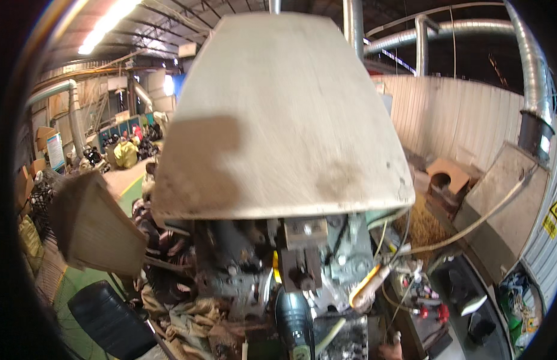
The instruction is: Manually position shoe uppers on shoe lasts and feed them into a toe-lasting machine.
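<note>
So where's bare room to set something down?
The black seat looks bare, with rumpled cloth to its right; so does the green floor between it and the smaller beige hood. Crowded: below the big pale hood, among metal blocks, and around the red part at right.

One hand [390,348], one large pale cover [284,120], one black chair [113,321].
Cover beyond the hand, chair to its left, one yellow warning sign [556,210] to its right.

Blk chair [110,321] + ylw sack [126,155] L, silver duct [533,78] R.
</note>
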The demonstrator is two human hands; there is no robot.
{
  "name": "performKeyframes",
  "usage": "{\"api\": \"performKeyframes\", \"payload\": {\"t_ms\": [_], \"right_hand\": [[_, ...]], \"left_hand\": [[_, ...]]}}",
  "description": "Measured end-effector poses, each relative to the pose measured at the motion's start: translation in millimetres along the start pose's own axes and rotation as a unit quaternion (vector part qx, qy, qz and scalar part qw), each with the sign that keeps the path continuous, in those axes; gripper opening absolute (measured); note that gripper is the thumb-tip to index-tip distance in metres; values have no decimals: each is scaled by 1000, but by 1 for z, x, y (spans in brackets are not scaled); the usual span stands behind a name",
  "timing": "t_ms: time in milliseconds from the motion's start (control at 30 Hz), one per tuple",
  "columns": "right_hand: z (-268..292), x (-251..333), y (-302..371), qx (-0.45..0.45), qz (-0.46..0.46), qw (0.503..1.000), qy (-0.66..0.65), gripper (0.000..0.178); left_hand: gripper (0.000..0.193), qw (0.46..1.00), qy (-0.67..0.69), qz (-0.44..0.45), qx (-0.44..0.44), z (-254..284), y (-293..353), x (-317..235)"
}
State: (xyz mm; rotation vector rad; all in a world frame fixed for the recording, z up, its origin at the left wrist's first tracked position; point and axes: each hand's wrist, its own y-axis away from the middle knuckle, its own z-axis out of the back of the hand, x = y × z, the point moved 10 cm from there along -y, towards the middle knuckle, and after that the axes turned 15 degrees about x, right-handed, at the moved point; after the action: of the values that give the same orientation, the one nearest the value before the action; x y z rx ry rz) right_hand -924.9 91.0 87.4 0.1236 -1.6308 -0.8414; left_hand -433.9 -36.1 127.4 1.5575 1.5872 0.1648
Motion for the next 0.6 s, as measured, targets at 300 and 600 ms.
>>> {"api": "performKeyframes", "payload": {"t_ms": [300, 600], "right_hand": [[-54, 169, 116, -44, 221, 974, -5, 70], [-281, 322, 331, 88, 402, 853, 322, 30]], "left_hand": [[53, 830, -445, -304, -142, -97, 174, -87], [40, 822, -137, -503, -230, -78, 392, -124]]}}
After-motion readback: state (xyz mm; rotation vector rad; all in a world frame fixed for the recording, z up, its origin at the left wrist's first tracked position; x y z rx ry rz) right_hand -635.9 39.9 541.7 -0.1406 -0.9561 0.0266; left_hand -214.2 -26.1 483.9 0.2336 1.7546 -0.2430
